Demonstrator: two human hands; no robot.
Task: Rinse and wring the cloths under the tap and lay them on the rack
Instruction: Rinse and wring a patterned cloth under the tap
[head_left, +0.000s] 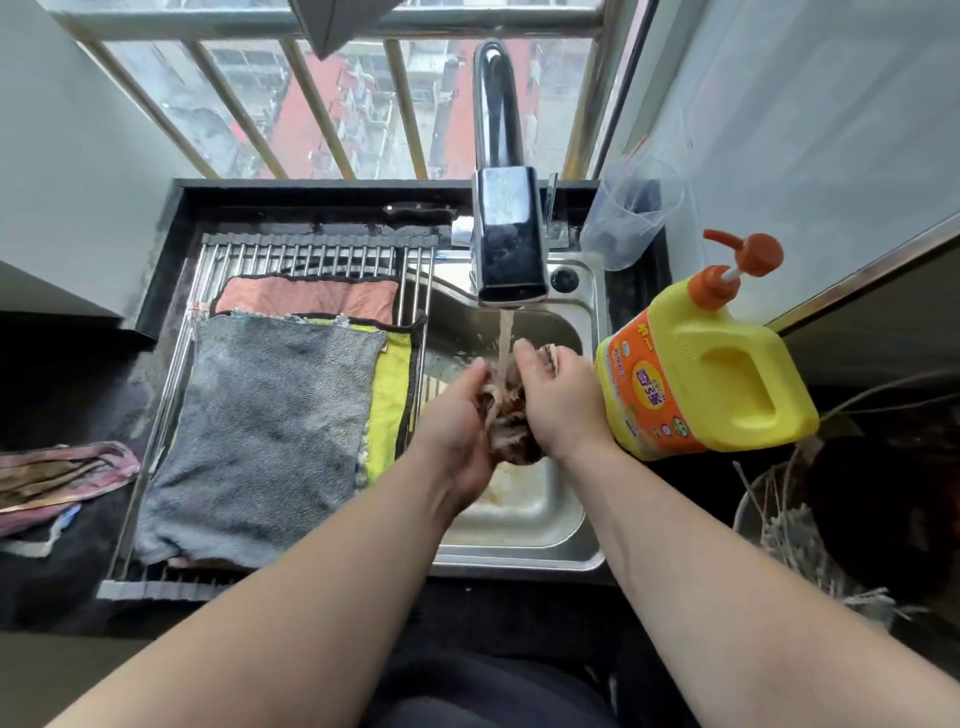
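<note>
Both in the sink (519, 525): my left grip (457, 415) and right grip (561, 400) are curled tight round the bunched brown cloth (506, 423), right under the running tap (506, 234). A grey cloth (260, 431) lies flat on the rack (311, 254), left of the sink.

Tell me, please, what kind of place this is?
Probably a home kitchen, by a barred window. A steel sink sits under a running tap, cloths lie on a drying rack to its left, and a yellow pump bottle stands on its right.
</note>
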